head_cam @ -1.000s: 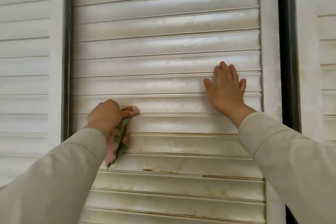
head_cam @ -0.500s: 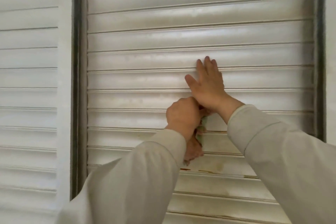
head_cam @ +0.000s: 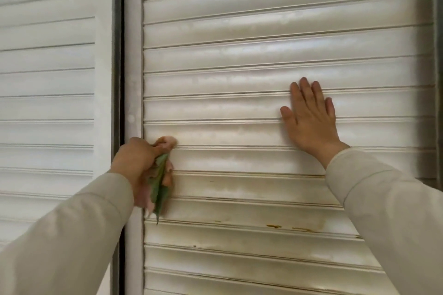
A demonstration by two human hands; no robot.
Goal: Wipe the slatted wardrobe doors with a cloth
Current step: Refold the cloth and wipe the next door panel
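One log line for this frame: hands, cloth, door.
left hand: grips cloth, left edge of door | right hand: flat on slats | stains lower slats

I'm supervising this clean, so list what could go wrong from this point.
1. The cloth is bunched in the left hand, with a tail hanging loose; it may skip the grooves between slats.
2. Brown marks sit on a lower slat, below the cloth; they could be missed or smeared.
3. The right hand lies flat on the slatted door and may leave prints.

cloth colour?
Pink and green cloth, gripped by the left hand; seen in the head view.
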